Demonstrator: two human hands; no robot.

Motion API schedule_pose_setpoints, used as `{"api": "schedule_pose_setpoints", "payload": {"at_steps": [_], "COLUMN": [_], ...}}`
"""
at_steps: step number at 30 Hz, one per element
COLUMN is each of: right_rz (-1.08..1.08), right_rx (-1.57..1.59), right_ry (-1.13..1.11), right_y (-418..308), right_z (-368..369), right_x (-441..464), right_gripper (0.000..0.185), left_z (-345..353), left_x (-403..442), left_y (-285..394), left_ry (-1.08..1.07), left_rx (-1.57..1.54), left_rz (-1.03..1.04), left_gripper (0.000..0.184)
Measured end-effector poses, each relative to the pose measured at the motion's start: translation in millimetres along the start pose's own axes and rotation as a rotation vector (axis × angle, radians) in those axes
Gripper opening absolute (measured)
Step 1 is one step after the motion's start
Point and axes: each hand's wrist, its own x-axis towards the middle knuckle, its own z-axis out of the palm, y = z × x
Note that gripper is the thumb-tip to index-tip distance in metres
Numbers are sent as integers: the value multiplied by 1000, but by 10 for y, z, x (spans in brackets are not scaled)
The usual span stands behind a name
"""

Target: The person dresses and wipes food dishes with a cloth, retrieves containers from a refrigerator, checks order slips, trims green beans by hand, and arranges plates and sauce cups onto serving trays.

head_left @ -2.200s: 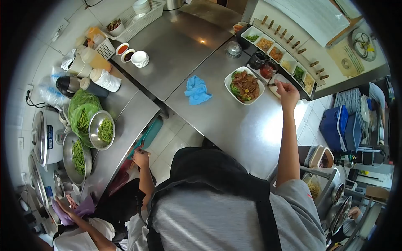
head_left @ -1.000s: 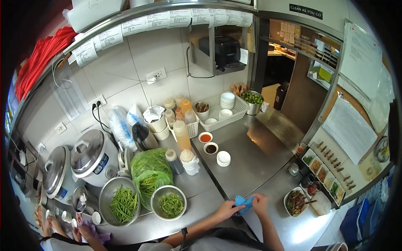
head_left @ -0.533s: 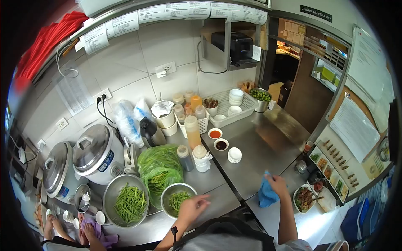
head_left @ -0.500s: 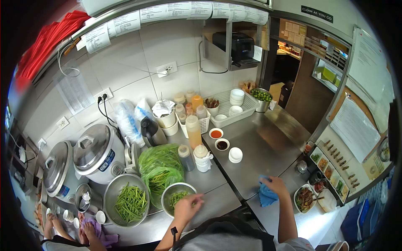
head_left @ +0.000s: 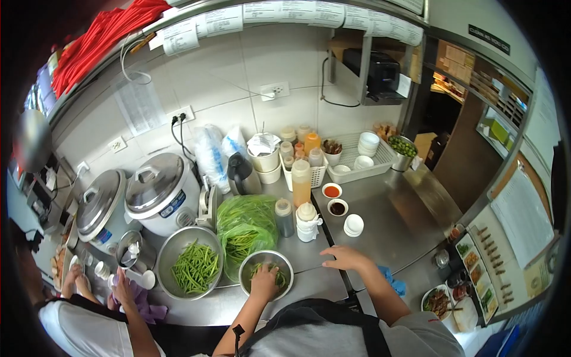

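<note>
My left hand (head_left: 266, 282) reaches into a small steel bowl (head_left: 289, 262) of cut green beans (head_left: 254, 271), its fingers curled down among the beans. My right hand (head_left: 345, 258) hovers above the counter's front edge, right of that bowl, with fingers stretched out and nothing in them. Behind it lies a crumpled blue cloth (head_left: 392, 282), partly hidden by my forearm. Left of the small bowl stands a larger steel bowl (head_left: 162, 262) full of green beans (head_left: 195, 268). A green plastic bag (head_left: 247, 217) with more beans rests behind the two bowls.
Two rice cookers (head_left: 157, 184) stand at the back left. Squeeze bottles (head_left: 301, 184), sauce dishes (head_left: 338, 207), and stacked white bowls (head_left: 353, 225) occupy the middle. A bowl of cooked food (head_left: 437, 302) sits at right. A co-worker's hands (head_left: 124, 290) are at left, near a purple cloth (head_left: 143, 303).
My left hand has gone down into the small bowl. My right hand has let go of the blue cloth and moved left. The view has shifted, and the co-worker leans further in.
</note>
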Motion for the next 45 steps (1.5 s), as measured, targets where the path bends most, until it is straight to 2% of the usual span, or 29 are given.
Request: {"api": "schedule_pose_setpoints", "payload": {"at_steps": [2, 5, 6, 9, 10, 11, 15, 16, 17, 19, 20, 21, 22, 23, 25, 26, 28, 29, 33, 36, 37, 40, 42, 45], "right_rz": [-51, 124, 194, 238, 256, 272, 120, 86, 49, -91, -222, -290, -365, -383, -440, -495, -466, -492, -420, -351, -319, -268, -215, -149], "right_rx": [17, 238, 263, 223, 223, 227, 221, 258, 298, 245, 311, 359, 389, 390, 343, 347, 295, 334, 423, 451, 558, 683, 807, 1165], "right_ry": [-57, -78, -61, -51, -70, -79, -60, -79, -81, -162, -194, -215, -227, -296, -278, -275, -237, -131, 29, 200, 222, 367, 280, 124], "right_y": [52, 111, 130, 637, 818, 910, 408, 257, 88, -202, -276, -376, -563, -661, -912, -957, -1083, -1126, -1214, -1300, -1316, -1495, -1496, -1454], "right_z": [7, -227, -335, -456, -474, -468, -549, -486, -408, -178, 0, 166, 224, 319, 367, 426, 394, 398, 491, 568, 637, 630, 700, 796], "right_x": [70, 7, -56, -212, -248, -221, -130, -33, 33, 129, 181, 230, 243, 298, 308, 352, 357, 334, 311, 303, 315, 282, 339, 369], "right_gripper": [50, 43, 42, 37, 36, 35, 33, 33, 32, 32, 31, 30, 28, 31, 30, 29, 27, 23, 22, 26, 31, 36, 36, 30], "left_z": [32, 152, -46, -289, -269, -308, -617, -710, -686, -509, -332, -142, -50, -135, -198, -234, -261, -371, -511, -491, -457, -716, -687, -645], "left_x": [15, 0, -35, -68, -76, -75, 85, 170, 245, 495, 562, 670, 752, 783, 784, 778, 768, 734, 592, 568, 557, 348, 218, 113], "left_y": [22, -23, 47, 62, 21, -4, -46, -64, -151, -449, -648, -879, -1019, -1009, -1057, -1078, -1138, -1088, -964, -975, -985, -592, -400, -283], "left_ry": [-5, 74, 80, 150, 283, 263, 294, 373, 412, 477, 498, 416, 441, 407, 425, 420, 450, 449, 528, 616, 657, 476, 374, 293], "left_rx": [-5, -28, -93, -181, -156, -201, -217, -244, -193, -82, -19, 36, 51, 101, 138, 49, -29, -53, -221, -493, -580, -1103, -1306, -1290], "left_rz": [10, -20, -40, -124, -115, -175, -374, -412, -421, -357, -290, -256, -183, -167, -131, -119, -115, -114, -153, -196, -143, -238, -188, -242], "left_gripper": [47, 41, 42, 32, 24, 20, 16, 23, 18, 14, 19, 32, 33, 33, 33, 26, 14, 14, 14, 16, 15, 16, 20, 21]}}
